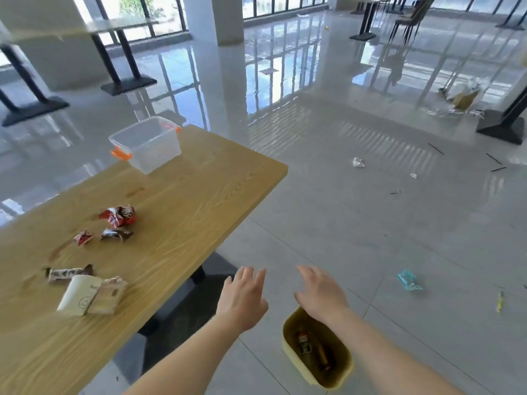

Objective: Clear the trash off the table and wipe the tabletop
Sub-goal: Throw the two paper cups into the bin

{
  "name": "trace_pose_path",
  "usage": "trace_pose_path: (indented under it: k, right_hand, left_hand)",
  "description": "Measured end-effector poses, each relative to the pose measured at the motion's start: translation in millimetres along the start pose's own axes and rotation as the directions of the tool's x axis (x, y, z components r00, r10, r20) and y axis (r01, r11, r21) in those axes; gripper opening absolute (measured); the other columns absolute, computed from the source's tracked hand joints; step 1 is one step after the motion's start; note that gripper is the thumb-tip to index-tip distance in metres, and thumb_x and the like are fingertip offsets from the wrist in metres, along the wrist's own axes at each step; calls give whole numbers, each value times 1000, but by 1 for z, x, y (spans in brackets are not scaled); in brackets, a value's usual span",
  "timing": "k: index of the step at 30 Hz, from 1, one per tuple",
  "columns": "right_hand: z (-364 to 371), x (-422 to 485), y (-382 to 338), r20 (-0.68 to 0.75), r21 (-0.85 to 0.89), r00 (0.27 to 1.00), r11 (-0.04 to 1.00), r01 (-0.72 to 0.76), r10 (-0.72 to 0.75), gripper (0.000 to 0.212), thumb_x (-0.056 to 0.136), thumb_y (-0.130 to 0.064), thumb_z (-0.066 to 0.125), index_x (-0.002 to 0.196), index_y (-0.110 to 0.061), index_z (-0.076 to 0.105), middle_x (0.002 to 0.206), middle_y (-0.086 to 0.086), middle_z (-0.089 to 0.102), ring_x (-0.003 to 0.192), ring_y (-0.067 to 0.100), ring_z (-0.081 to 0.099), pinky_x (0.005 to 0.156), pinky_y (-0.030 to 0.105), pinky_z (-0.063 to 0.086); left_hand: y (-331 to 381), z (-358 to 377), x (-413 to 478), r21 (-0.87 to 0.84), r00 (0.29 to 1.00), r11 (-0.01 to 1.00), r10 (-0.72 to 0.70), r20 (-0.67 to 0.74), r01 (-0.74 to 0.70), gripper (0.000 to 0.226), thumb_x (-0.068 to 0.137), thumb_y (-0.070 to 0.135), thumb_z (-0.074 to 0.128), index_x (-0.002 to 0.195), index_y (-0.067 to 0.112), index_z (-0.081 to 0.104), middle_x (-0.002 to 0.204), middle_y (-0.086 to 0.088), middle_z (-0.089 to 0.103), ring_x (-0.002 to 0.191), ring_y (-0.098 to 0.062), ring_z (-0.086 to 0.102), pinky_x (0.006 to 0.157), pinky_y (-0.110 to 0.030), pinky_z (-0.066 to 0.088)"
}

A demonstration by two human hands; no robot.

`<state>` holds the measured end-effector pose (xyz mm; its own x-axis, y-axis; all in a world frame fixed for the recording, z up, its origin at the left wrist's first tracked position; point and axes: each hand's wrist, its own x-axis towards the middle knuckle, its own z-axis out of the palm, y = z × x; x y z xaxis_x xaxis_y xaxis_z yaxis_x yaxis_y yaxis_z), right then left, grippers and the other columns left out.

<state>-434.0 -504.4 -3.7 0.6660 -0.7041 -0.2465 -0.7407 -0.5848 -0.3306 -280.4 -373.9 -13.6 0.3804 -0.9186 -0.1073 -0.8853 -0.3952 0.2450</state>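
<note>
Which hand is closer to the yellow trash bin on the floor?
The right hand. It hovers open right above the far rim of the yellow bin. The left hand is also open but off to the bin's left, nearer the table edge.

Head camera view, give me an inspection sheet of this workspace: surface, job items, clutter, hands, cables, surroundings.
Surface: wooden table, faint smears near the wrappers.
Job's things: red wrapper, two small wrapper scraps, brown bar wrapper and a flattened paper cup lie on the table; yellow bin on the floor already holds some trash. No cloth seen.
Clutter: clear storage box with orange clips at the far table end.
Grippers: left hand and right hand open, empty, off the table's edge; the right is above the bin.
Cables: nothing seen.
Surroundings: glossy tiled floor with crumpled paper and a blue wrapper; other tables beyond.
</note>
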Motion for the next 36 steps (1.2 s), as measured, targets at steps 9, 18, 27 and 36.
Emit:
trace_pose_path:
  k: [9,18,27,36]
  right_hand:
    - [-5,8,-129,-22,-3,977,977,212,-212,58,92,-38,62,143,-25,40,136,3,53,124,23,49,97,35,47]
    - [9,30,-248,18,14,931,931,364,-364,57,93,-34,59,145,-22,39,142,5,47,128,25,45,99,38,46]
    - [61,40,-345,83,10,898,902,432,-431,69,92,-32,63,151,-22,28,143,7,47,128,25,45,102,35,41]
    - [107,56,-388,238,2,882,908,419,-408,65,89,-37,67,143,-18,36,139,7,45,125,27,42,102,35,37]
  left_hand:
    - [-87,-65,-60,7,980,993,-112,-164,115,64,88,41,51,145,25,27,138,-1,37,133,-24,33,105,-39,36]
    - [-186,-102,-113,13,928,951,-297,-226,308,73,87,41,57,149,23,23,148,-9,35,144,-30,21,114,-46,28]
    - [-285,-112,-157,-58,869,904,-422,-259,423,59,83,40,58,137,22,41,138,-7,44,137,-27,32,103,-41,40]
    - [-326,-98,-142,-132,842,850,-524,-126,509,67,86,40,55,146,24,31,143,-3,38,132,-24,34,99,-39,42]
